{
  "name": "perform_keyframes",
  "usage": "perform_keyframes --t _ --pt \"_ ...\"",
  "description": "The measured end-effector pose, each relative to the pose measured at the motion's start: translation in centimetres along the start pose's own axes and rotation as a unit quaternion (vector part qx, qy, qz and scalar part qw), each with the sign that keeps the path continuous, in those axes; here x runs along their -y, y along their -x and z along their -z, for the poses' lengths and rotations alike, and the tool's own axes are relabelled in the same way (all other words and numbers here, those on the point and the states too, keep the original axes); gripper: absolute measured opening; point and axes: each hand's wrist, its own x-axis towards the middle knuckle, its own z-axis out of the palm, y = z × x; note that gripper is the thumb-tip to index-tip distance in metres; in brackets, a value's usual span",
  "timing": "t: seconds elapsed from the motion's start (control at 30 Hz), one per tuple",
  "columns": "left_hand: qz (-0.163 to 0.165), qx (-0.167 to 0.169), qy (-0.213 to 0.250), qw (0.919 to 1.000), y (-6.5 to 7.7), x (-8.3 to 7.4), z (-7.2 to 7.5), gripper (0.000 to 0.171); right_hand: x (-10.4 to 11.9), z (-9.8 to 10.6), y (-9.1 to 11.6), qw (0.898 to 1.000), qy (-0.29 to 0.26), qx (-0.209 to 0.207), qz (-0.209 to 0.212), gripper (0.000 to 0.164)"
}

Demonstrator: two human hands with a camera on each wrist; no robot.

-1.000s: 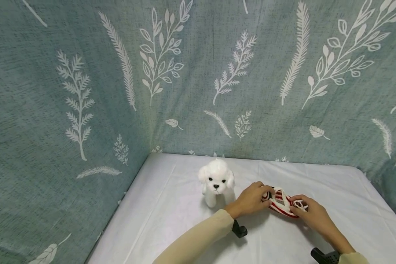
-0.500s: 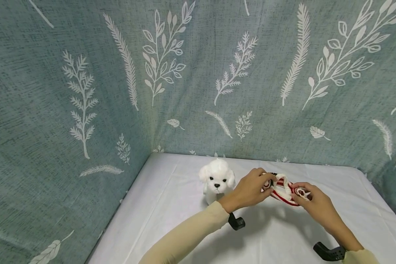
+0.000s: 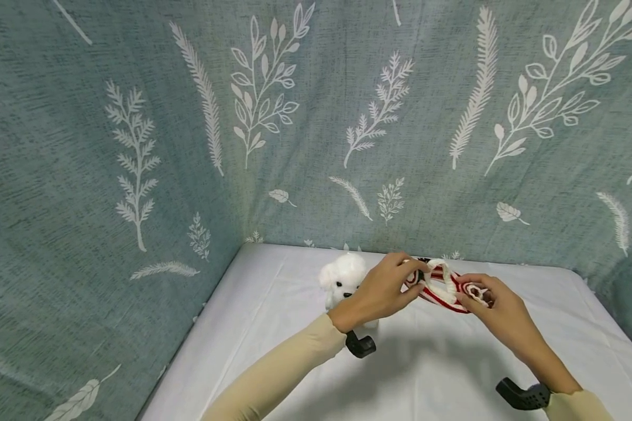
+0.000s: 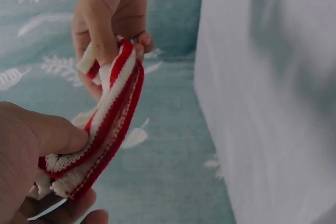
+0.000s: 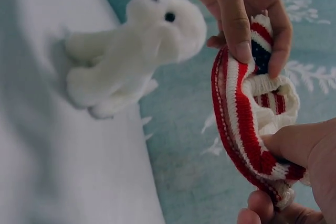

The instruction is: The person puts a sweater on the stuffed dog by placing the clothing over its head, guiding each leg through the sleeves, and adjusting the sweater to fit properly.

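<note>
Fingers of left hand [image 3: 381, 289] and right hand [image 3: 497, 307]: curled, pinching opposite ends of one red-and-white striped knitted garment [image 5: 242, 111], held above a white cloth-covered table [image 3: 274, 298]. On table: white plush dog [image 3: 343, 273], standing. Room: blue-green fabric walls [image 3: 305, 140], white leaf-and-sprig print.

A small knitted garment [image 5: 244, 114], striped red and white, is held up right of centre, above the table [image 3: 263, 304]. Its 2 ends are bunched: left in the left hand [image 3: 381, 295], right in the right hand [image 3: 500, 307]. A white band rings its opening (dark blue shows near the left end).
</note>
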Motion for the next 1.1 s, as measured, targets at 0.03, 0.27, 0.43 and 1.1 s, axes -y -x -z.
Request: perform_keyframes --t 0.03,0.27,0.43,1.1 --pt "0.000 -0.001 0.002 1.0000 0.1 0.1 0.3 0.025 0.3 0.0 -0.1 1.000 -0.002 0.000 0.004 0.049" --pt "0.000 -0.019 0.004 0.9998 1.1 0.8 2.3 0.025 2.1 -0.9 -0.8 0.999 -0.023 0.004 0.028 0.046" --pt "0.014 -0.024 0.013 0.9995 2.0 1.8 3.4 0.027 3.4 -1.8 -1.5 0.998 -0.037 0.002 0.049 0.042" --pt "0.071 -0.061 0.042 0.9947 5.8 5.2 6.1 0.027 6.9 -5.9 -4.7 0.995 -0.052 0.016 0.089 0.034"
